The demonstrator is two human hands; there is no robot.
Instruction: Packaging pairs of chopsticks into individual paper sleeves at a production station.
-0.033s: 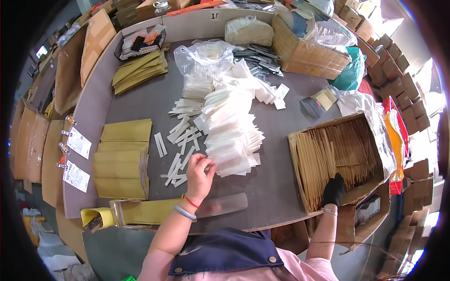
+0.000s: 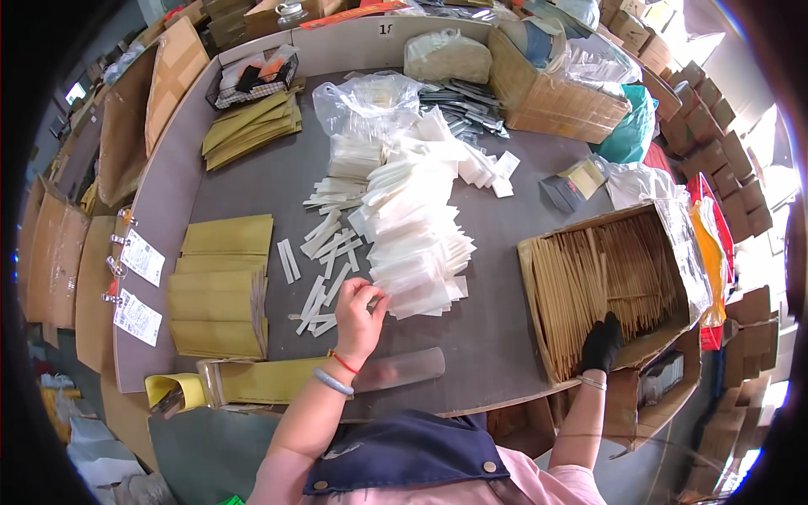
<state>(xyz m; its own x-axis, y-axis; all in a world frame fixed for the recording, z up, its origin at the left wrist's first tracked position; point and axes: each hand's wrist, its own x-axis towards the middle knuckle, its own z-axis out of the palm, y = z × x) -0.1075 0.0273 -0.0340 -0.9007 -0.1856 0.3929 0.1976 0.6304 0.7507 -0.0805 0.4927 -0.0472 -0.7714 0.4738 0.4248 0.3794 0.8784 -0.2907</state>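
My bare left hand has its thumb and fingers pinched at the near edge of a heap of white paper-like sleeves, on a translucent white sleeve. On the right, a carton is packed with thin tan sticks. My right hand, in a black glove, reaches over its near edge. Its fingers are closed round the lower end of a tan stick that leans across the others; the fingertips are partly hidden. Narrow white strips lie loose beside my left hand.
Yellow-brown envelopes are stacked at the left, with more behind. A yellow sheet with a clear sleeve lies along the front edge. A large carton and a dark small box stand at the right. A partition bounds the table.
My right hand has shifted very slightly right and up, and the leaning stick has moved right with it. My left hand is practically still.
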